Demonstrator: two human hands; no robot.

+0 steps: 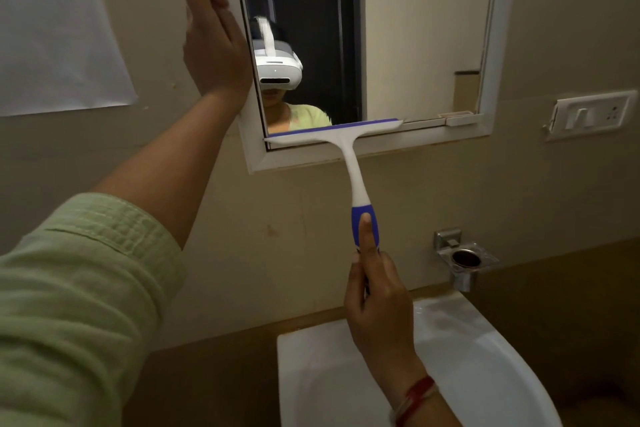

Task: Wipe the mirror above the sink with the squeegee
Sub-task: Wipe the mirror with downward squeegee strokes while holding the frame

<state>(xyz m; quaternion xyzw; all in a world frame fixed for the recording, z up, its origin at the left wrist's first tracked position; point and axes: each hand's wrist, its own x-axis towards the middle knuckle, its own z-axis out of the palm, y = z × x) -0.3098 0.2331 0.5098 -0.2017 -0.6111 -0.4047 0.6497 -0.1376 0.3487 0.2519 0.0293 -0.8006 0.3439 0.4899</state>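
Observation:
A white-framed mirror hangs on the beige wall above a white sink. My right hand grips the blue end of a white and blue squeegee, index finger stretched along the handle. Its blade lies flat across the mirror's bottom edge, on the left half, touching the glass. My left hand rests flat against the mirror's left frame, fingers together and pointing up, holding nothing. The mirror reflects a person wearing a white headset and a dark door.
A metal holder ring is fixed to the wall right of the sink. A white switch plate sits right of the mirror. A paper sheet hangs on the wall at upper left. A small white ledge sits in the frame's lower right corner.

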